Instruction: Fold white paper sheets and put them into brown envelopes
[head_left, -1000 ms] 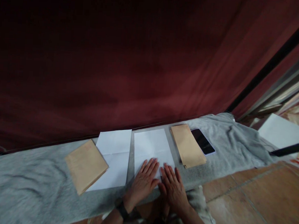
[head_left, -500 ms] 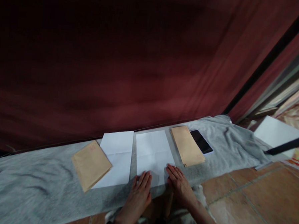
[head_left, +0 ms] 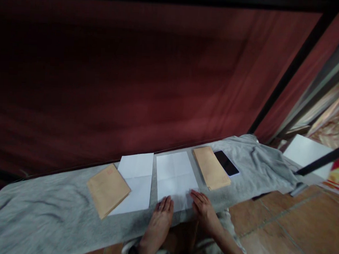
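My left hand (head_left: 159,222) lies flat and open on the near edge of a white sheet of paper (head_left: 176,176), its fingers together and pointing away from me. My right hand (head_left: 204,209) rests flat and open at that sheet's near right corner. The sheet shows fold creases and lies on a grey cloth (head_left: 48,211). A second white sheet (head_left: 135,178) lies just to the left, partly under a brown envelope (head_left: 108,189). Another brown envelope (head_left: 211,167) lies right of the middle sheet, with a black phone (head_left: 226,163) beside it.
The grey cloth covers a long low ledge in front of a dark red curtain (head_left: 132,83). Brown floor tiles (head_left: 292,228) spread to the right. A white board (head_left: 307,154) and a dark bar (head_left: 321,159) sit at the far right.
Both hands slid back toward me from the middle of the sheet to its near edge and moved apart. The camera tilted up, showing more curtain.
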A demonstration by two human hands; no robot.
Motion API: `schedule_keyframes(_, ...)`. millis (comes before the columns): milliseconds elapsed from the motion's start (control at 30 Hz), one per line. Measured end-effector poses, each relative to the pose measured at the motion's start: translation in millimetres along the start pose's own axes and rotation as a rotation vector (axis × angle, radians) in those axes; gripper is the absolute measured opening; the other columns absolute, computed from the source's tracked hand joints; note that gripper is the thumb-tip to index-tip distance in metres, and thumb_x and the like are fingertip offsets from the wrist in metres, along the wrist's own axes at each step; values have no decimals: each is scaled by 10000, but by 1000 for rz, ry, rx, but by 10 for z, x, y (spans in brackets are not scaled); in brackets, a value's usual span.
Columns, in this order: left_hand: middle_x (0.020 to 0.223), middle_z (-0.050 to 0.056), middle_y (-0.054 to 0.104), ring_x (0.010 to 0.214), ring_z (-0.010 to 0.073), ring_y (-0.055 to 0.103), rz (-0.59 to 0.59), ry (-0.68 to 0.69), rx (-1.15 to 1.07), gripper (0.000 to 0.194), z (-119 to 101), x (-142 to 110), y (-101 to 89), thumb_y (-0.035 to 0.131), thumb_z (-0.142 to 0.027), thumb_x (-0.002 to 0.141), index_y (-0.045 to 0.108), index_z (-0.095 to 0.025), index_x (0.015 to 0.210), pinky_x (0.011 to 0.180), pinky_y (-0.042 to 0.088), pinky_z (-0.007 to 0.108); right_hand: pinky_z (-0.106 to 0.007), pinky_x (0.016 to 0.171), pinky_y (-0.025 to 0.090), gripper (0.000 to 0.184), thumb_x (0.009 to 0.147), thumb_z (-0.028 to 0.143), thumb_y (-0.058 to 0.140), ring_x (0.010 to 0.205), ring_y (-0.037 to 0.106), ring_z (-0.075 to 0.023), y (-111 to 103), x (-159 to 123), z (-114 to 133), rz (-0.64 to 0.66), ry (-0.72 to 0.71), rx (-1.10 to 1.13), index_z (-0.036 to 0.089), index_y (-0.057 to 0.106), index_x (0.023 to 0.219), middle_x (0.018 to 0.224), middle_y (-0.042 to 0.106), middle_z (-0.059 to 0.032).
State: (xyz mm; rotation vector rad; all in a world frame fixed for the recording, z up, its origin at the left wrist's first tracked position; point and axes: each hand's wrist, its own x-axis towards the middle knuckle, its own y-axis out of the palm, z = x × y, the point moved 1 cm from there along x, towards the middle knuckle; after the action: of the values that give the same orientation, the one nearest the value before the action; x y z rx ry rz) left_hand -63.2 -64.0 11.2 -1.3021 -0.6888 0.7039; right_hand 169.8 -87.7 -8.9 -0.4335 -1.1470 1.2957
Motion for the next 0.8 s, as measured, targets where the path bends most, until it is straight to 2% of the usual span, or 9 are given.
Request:
schedule_keyframes(200, 1312, 102, 684, 1212, 230, 647, -51, -40, -108, 520, 84, 28, -244, 406, 47, 833, 666, -185, 1220, 1024, 536, 404, -434, 995, 574, 386, 1000, 260, 413, 1169, 677, -240, -45, -21, -53, -66, 170, 244, 213, 667, 1287, 1271, 707, -100)
schedule_keyframes(333, 1218, 51, 726, 1111, 203, 682, -117, 6, -260, 419, 152, -74, -496, 418, 5, 870, 694, -229, 1082, 1022, 535, 387, -397, 910, 612, 397, 1007, 297, 389, 1099, 713, -237, -142, -75, -200, -146, 321, 407, 240, 674, 1277, 1211, 740, -76)
schedule_keyframes(433, 1132, 25, 743, 1047, 193, 690, -154, 47, -384, 349, 191, -169, -716, 414, -61, 933, 690, -254, 1026, 982, 545, 378, -392, 869, 620, 429, 956, 226, 396, 1054, 725, -231, -174, -87, -305, -170, 310, 470, 255, 676, 1279, 1192, 748, -67)
schedule_keyframes(567, 971, 19, 749, 895, 186, 698, -202, -32, -504, 272, 312, -159, -922, 423, -199, 1003, 688, -258, 1002, 808, 571, 330, -425, 942, 584, 459, 880, 183, 419, 1094, 702, -231, -130, 2, -326, -130, 245, 396, 260, 686, 1246, 1212, 735, -59)
schedule_keyframes(667, 932, 27, 744, 868, 199, 692, -335, -85, -559, 223, 477, 8, -928, 477, -251, 989, 700, -251, 979, 798, 566, 344, -425, 956, 566, 347, 926, 277, 458, 1086, 693, -244, -72, 129, -280, -92, 256, 329, 231, 687, 1183, 1192, 732, -86)
schedule_keyframes(733, 984, 45, 738, 922, 221, 684, -449, -183, -624, 197, 607, 175, -850, 551, -282, 953, 691, -246, 1088, 838, 560, 370, -430, 961, 547, 326, 960, 361, 463, 1070, 685, -265, -39, 224, -253, -99, 287, 228, 193, 684, 1131, 1126, 737, -120)
schedule_keyframes(800, 1041, 52, 713, 933, 208, 677, -511, -315, -778, 339, 718, 356, -707, 604, -283, 914, 629, -241, 1250, 845, 558, 352, -420, 949, 533, 352, 986, 408, 439, 1043, 683, -278, -11, 318, -237, -96, 324, 104, 163, 679, 1066, 1051, 738, -147)
